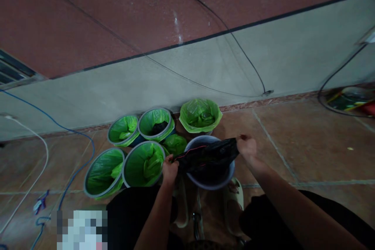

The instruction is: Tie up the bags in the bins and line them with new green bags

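At the bottom of the frame, the person's dark-clad legs are filling the lower edge. Two pale sandals are standing on the tiled floor, just below the grey bucket.

Just above them, in the centre, the left hand is pinching one end of a black bag. The right hand is gripping the other end, with its fingers closed on the plastic. The bag is stretching between the hands across the bucket's mouth and sagging into it, with the far rim showing above it and the near rim below.

Left of the left hand, a green-lined bucket is sitting just beside the knuckles. A second lined bucket is pressing against its left side. A crumpled green bag is filling the gap between the grey bucket and the row behind, so that side is packed rim to rim.

Right of the grey bucket, the tiles are lying open all the way to the frame's right edge.

Farther up, a back pair of lined buckets is standing close to the wall's foot. A far bucket is standing there too, its liner draped over the rim.

At left, a blue cable and a white cable are trailing over the floor. A black cable is hanging down the grey wall at upper right.
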{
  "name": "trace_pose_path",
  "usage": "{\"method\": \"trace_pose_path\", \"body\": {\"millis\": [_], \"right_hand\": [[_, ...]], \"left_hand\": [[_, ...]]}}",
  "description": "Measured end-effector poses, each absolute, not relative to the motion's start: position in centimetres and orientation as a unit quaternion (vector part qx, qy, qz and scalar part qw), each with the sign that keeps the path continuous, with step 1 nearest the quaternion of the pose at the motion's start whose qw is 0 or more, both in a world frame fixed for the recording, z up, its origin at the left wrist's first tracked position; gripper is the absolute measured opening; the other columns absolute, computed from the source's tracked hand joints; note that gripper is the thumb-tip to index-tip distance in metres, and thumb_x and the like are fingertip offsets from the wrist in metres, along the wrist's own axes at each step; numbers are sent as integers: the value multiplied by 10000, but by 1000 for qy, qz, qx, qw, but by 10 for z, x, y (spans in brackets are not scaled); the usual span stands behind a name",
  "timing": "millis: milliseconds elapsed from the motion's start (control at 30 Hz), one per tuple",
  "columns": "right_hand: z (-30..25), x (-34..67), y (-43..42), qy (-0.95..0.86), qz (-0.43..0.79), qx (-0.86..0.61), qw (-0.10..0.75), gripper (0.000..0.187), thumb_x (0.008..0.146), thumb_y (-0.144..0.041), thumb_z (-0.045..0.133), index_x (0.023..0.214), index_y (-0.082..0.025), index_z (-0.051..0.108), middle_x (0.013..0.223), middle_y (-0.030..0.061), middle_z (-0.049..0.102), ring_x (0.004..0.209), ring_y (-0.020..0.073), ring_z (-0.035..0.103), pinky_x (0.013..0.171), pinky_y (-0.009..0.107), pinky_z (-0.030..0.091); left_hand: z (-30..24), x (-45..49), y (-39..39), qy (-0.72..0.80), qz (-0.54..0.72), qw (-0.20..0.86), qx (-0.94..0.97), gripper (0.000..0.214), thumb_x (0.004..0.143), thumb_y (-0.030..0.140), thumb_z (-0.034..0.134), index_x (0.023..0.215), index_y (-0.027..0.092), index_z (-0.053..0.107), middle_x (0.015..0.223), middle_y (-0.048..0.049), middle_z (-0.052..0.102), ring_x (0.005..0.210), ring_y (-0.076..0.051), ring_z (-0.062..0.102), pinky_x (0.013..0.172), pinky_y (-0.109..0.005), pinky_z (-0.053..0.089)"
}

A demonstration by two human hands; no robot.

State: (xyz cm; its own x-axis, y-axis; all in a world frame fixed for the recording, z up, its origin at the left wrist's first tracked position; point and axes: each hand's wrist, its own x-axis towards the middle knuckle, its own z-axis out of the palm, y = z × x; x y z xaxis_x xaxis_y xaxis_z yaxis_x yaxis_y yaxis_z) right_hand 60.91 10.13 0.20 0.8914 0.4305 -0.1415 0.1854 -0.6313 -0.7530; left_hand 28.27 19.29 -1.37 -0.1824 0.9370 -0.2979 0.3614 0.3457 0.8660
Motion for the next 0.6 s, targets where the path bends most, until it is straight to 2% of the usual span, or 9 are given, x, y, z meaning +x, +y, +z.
{"method": "trace_pose_path", "body": {"millis": [67,133,200,267,367,467,533,600], "right_hand": [[16,592,102,-265,110,-886,364,413,821,-192,519,1185,-107,695,1141,182,705,1102,308,643,967,409,486],[27,566,100,-425,103,-834,336,364,863,-163,480,1146,-161,708,1174,134,698,1124,257,621,1017,362,446],[30,535,94,-578,172,-747,280,322,895,-157,462,1078,-192,726,1110,98,715,1061,224,636,998,332,444],[24,507,87,-681,212,-676,186,289,866,-148,520,1062,-192,728,1088,97,713,1071,249,621,1002,365,431],[3,485,79,-727,183,-658,76,385,874,-106,494,1204,-163,686,1201,143,680,1152,297,579,1063,460,368],[-18,488,79,-711,156,-686,14,458,930,-69,380,1305,-133,635,1219,174,682,1172,310,574,1101,503,305],[-26,497,82,-704,165,-690,-10,422,940,-74,377,1234,-114,677,1118,179,723,1130,310,597,1104,492,291],[-27,502,85,-703,186,-687,3,353,937,-92,417,1098,-125,729,1022,169,746,1085,299,616,1100,468,282]], "left_hand": [[-8,284,193,702,272,407,518,346,582,43,704,907,161,720,928,-72,746,924,-236,689,905,-328,505],[-3,285,193,695,225,382,566,297,608,66,726,889,163,731,938,-91,756,928,-241,689,896,-321,494],[2,286,193,673,202,380,602,177,652,93,721,807,178,737,847,-73,754,869,-226,685,847,-302,486],[5,289,194,654,193,394,617,84,705,115,692,697,192,723,687,-37,709,753,-196,658,760,-274,470],[11,293,196,649,193,418,606,167,777,149,643,629,199,705,528,6,601,567,-148,556,609,-245,398],[20,296,193,635,193,445,601,224,830,198,604,626,198,696,489,29,537,484,-124,461,536,-247,327],[26,296,189,619,191,458,609,270,852,228,591,596,197,671,476,37,500,473,-118,432,523,-249,311],[30,295,187,609,186,458,621,289,872,246,577,602,192,664,478,39,488,475,-115,427,519,-246,313]]}}
